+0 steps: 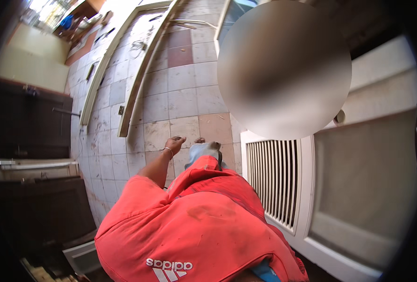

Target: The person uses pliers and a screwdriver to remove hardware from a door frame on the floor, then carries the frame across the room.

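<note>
My left hand (174,143) hangs beside my leg above the tiled floor (154,101), a thin bracelet on its wrist. Its fingers look loosely bent with the thumb apart, and I make out nothing held in them. Below it spreads my red shirt (204,221), smudged with dirt; beyond its hem show blue-grey trousers (203,151) and a bit of a foot. Of my right hand nothing shows. Close on my right stands a white louvred panel (274,176) in a frame.
Two long pale frame pieces (140,70) lie across the tiles ahead. Dark cabinets or panels (30,117) line the left side. A white-framed door with a pale panel (363,174) stands at right. A round blur covers the upper right.
</note>
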The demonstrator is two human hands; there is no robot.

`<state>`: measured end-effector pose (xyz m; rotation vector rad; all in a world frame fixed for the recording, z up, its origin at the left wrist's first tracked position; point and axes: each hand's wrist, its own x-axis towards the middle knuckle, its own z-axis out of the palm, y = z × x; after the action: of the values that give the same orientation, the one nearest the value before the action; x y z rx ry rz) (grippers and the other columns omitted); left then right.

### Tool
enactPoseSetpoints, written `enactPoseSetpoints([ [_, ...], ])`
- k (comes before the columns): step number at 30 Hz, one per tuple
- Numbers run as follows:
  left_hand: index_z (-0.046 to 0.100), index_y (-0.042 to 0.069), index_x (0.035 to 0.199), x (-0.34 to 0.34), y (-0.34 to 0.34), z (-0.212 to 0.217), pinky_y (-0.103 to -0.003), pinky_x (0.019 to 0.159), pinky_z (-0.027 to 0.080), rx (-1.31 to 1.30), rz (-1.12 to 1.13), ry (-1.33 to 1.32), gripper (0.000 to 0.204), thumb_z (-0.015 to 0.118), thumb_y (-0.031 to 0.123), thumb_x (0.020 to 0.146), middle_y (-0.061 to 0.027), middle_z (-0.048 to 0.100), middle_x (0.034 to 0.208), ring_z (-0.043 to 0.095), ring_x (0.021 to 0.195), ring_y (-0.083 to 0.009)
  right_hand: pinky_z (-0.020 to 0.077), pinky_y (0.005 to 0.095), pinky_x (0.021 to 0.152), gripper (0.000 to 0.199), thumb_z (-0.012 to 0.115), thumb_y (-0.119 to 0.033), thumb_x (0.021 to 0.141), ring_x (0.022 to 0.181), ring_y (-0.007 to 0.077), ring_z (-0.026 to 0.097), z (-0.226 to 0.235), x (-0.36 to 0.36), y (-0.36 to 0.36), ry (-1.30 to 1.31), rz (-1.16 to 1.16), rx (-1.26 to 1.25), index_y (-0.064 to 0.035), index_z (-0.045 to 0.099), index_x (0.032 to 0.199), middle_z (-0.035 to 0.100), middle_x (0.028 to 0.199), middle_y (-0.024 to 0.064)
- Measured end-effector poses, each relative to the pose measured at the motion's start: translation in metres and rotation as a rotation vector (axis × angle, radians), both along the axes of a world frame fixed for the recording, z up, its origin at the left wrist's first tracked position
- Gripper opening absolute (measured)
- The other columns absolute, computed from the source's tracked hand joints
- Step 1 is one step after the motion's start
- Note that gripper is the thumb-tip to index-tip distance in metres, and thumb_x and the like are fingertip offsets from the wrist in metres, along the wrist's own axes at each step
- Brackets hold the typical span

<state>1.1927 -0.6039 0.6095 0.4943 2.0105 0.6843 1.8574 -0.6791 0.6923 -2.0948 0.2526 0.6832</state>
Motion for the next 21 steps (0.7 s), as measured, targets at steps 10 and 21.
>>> enactPoseSetpoints([
  [10,0.074,-0.003,0.101,-0.125,-0.111,-0.014,-0.034,0.078,0.053,0.086,0.146,0.094,0.044,0.071,0.039,0.089,-0.0167,0.075,0.096,0.07,0.086,-0.0209,0.0371,0.029,0.042,0.035,0.057,-0.039,0.1,0.046,0.0139,0.045,-0.056,-0.265,0.22,0.055,1.078,-0.161,-0.0058,0.06,0.087,0.053,0.062,0.0045],
  [21,0.072,0.002,0.097,-0.345,-0.091,0.028,-0.036,0.073,0.053,0.441,0.433,0.22,0.03,0.05,0.02,0.089,-0.0147,0.072,0.084,0.068,0.079,-0.0238,0.0481,0.03,0.062,0.023,0.066,-0.03,0.094,0.069,0.0113,0.059,-0.032,-0.683,0.328,0.053,1.983,0.29,-0.0087,0.069,0.088,0.063,0.073,-0.0004],
])
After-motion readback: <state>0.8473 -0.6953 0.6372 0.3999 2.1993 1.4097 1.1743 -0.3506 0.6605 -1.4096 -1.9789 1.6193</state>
